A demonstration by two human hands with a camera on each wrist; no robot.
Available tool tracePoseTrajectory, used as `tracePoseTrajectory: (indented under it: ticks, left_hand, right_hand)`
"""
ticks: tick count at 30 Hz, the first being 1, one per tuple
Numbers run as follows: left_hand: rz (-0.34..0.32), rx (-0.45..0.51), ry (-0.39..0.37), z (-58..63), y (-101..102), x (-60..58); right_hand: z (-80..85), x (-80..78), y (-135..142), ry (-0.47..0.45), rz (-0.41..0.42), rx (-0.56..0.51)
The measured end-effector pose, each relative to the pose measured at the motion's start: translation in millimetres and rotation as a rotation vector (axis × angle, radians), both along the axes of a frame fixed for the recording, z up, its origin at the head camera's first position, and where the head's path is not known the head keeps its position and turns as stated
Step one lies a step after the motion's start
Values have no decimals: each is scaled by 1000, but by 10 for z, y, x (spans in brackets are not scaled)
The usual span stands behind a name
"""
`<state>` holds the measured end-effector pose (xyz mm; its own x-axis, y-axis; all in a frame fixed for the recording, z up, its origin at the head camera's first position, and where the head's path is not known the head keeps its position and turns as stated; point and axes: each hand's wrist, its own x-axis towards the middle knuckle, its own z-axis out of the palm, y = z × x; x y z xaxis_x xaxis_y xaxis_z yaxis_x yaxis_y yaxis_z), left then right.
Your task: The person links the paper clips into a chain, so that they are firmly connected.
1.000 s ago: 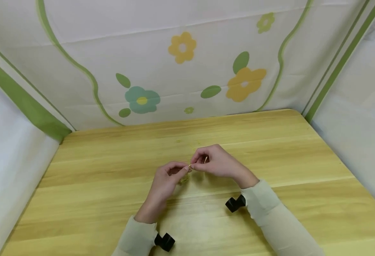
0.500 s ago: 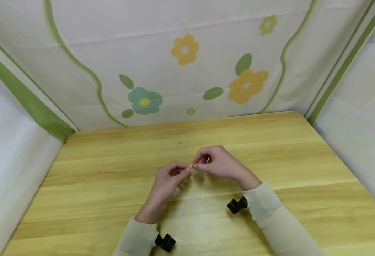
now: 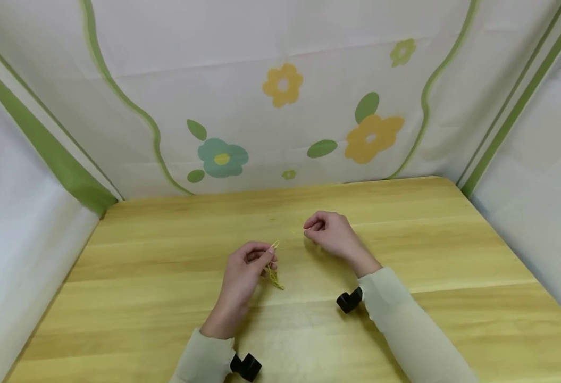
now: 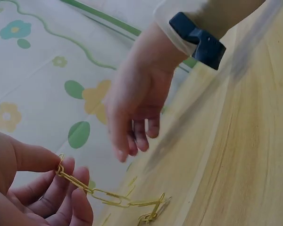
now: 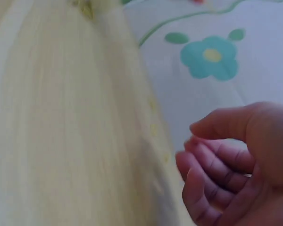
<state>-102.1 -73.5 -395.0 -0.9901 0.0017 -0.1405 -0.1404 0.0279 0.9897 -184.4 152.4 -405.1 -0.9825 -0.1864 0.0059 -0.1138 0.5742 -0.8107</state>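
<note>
Hanging from 1 left hand (image 3: 243, 271) is 1 yellow paperclip chain (image 4: 76, 182).

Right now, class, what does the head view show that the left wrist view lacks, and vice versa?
Only the head view shows the left sleeve and that wrist's black device. Only the left wrist view clearly shows the links of the paper clip chain. Both show the left hand pinching the chain, the right hand, the table and flowered backdrop.
</note>
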Motion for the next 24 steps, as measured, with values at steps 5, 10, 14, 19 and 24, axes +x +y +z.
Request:
tracePoseTrajectory:
  ticks: [5, 10, 14, 19, 24]
  left_hand:
    - [28, 16, -2, -16, -23, 19]
    - [22, 26, 1, -13, -23, 18]
    - [23, 26, -2, 9, -24, 28]
    - [21, 19, -1, 31, -26, 35]
    - [37, 9, -6, 36, -22, 24]
  right_hand:
    - [-128, -159, -102, -31, -14, 95]
    - [-127, -224, -254, -35, -41, 174]
    - [-93, -221, -326, -49, -65, 261]
    - [-114, -198, -305, -8, -39, 298]
    - [-141, -90, -205, -2, 53, 116]
